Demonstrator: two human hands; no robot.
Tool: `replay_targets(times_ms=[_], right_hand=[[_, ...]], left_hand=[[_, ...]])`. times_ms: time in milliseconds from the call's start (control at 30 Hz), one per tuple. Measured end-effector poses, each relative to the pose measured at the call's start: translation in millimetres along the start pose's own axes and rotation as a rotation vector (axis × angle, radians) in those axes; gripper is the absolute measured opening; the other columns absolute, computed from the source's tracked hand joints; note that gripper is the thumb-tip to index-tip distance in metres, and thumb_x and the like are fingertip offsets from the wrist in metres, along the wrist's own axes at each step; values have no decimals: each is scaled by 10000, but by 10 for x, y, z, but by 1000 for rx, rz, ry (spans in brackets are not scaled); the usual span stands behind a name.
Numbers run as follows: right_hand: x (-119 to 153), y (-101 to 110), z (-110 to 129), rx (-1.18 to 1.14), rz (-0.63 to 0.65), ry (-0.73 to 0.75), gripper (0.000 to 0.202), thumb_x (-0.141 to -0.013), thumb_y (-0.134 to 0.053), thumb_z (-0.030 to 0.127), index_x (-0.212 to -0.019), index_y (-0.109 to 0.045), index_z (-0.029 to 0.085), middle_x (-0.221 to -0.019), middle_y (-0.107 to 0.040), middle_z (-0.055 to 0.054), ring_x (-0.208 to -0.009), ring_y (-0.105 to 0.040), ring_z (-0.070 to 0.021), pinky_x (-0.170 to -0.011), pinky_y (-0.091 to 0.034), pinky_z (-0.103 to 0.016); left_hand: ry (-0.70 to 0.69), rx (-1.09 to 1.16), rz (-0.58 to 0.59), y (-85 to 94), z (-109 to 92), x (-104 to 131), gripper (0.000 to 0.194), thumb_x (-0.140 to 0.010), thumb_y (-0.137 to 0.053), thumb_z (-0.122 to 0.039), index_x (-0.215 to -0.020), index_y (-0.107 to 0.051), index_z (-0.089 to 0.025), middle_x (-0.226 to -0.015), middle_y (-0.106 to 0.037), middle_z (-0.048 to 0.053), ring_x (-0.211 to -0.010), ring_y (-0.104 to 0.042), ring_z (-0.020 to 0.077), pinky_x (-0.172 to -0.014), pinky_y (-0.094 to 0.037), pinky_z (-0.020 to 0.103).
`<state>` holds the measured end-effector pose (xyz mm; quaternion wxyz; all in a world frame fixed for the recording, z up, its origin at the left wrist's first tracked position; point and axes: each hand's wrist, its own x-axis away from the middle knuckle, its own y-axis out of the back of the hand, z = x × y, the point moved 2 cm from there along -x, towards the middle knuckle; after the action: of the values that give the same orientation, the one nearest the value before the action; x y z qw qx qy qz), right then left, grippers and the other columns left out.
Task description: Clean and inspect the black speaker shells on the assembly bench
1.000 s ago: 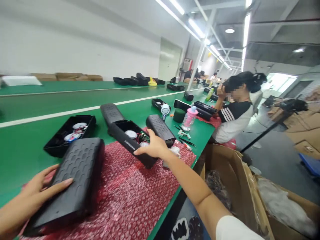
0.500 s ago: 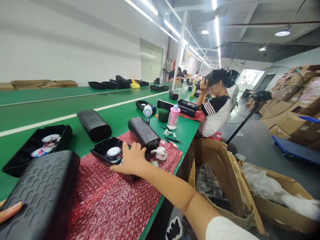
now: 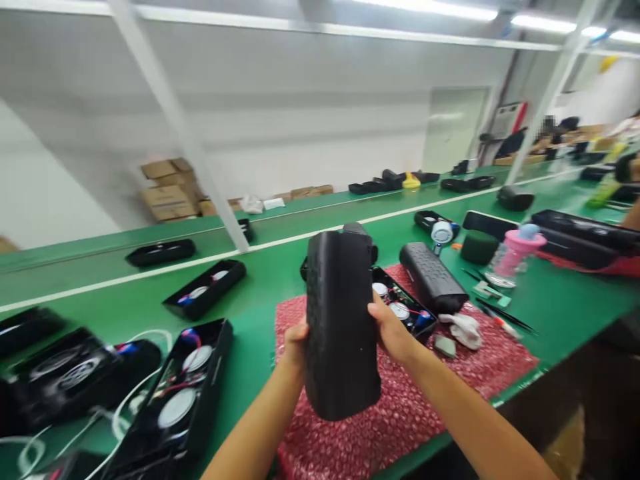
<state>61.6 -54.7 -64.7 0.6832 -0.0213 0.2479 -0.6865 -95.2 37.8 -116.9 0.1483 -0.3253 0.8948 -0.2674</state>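
A black speaker housing (image 3: 343, 327) with rounded corners is held upright in front of me, above the red bubble wrap (image 3: 340, 440). My left hand (image 3: 296, 343) grips its left side, thumb showing and fingers mostly hidden behind it. On the opposite side, my right hand (image 3: 393, 327) closes on its edge. Just behind my right hand lies an open speaker half (image 3: 425, 323) with round drivers, wires and a blue part. Beside that, a closed black speaker (image 3: 433, 277) with a scale pattern rests on the wrap.
To the left stand an open speaker half (image 3: 213, 380), white cables (image 3: 120, 413) and several more black shells. Right of the wrap are tweezers (image 3: 505, 315), a crumpled white cloth (image 3: 465, 330), a pink-lidded cup (image 3: 515, 257) and a small fan (image 3: 442, 232). A co-worker's arm shows at far right.
My view has swung left. My right hand has left the open speaker half, and the housing formerly at lower left under my left hand now appears lifted between both hands.
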Motion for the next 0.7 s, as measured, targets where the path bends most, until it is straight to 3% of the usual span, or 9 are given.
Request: replay_targets(times_ms=[133,233,400,467,700], right_hand=[[18,-74,16,-18,30,23,525,-822,-547,381,-1338,-487,300,-1325,-563,-1,-1308,-454,-211,-1158,-291,-391],[-57,-46,-49,15,6,9,509,-785,-572,337,-1288,-518,285,-1351,-539,5,-1305,-446,-207,-1170,-267,-385],[-300,57,-305,-69,-93,-175,510,-599,-663,294,-1097,-566,247,-1067,-658,-19,-1014,-610,-256,-948,-474,-421],[-397,92,-390,-62,-130,-207,533,-551,-699,273,-1061,-547,243,-978,-662,-12,-916,-626,-244,-866,-502,-399],[-435,171,-508,-75,-161,-229,536,-564,-703,299,-1066,-525,234,-949,-671,-14,-879,-634,-237,-782,-520,-358]], left_hand=[[33,66,31,167,171,10,592,-639,-738,-474,-1136,-689,-155,-1112,-719,71,-1030,-675,303,-920,-544,391],[61,111,66,332,314,-48,594,-688,-724,-544,-1127,-687,-145,-1098,-723,85,-1004,-687,267,-899,-547,366],[72,195,150,545,556,-155,541,-749,-704,-559,-1087,-671,-139,-1021,-734,83,-894,-697,199,-840,-559,388],[74,230,170,587,617,-175,543,-747,-712,-549,-1108,-659,-146,-1046,-726,80,-918,-691,196,-868,-548,401],[182,298,134,679,749,-204,564,-705,-748,-471,-1146,-647,-134,-1060,-726,113,-1014,-678,261,-946,-506,469]])
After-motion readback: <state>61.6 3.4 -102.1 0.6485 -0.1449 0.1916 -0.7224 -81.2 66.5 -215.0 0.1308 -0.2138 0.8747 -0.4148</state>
